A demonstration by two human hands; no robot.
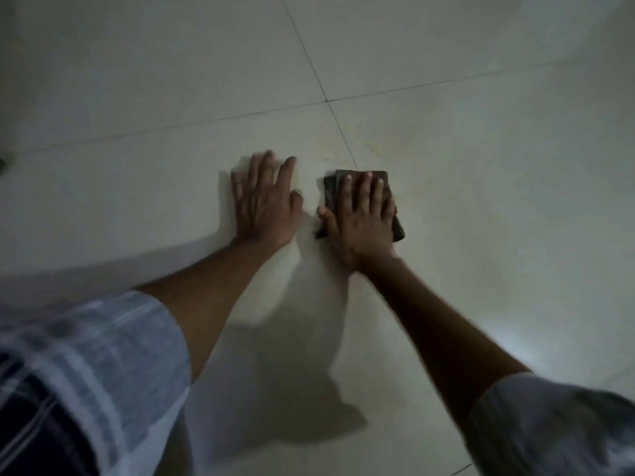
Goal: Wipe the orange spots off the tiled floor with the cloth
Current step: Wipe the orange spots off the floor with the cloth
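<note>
Cloth: our folded dark cloth (385,176) lies flat on the tiled floor (137,97), just right of a grout line.
Right hand: our right hand (360,221) presses it, fingers straight.
Left hand: our left hand (264,204) rests flat beside it, holding nothing.
Stain: we see faint yellowish smears (395,149) just beyond the cloth; wiping forward likely comes next.

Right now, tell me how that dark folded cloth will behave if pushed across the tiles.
The dark folded cloth probably slides easily on the smooth pale tiled floor. Its soft folds look floppy, likely bunching unless the right hand presses flat.
</note>
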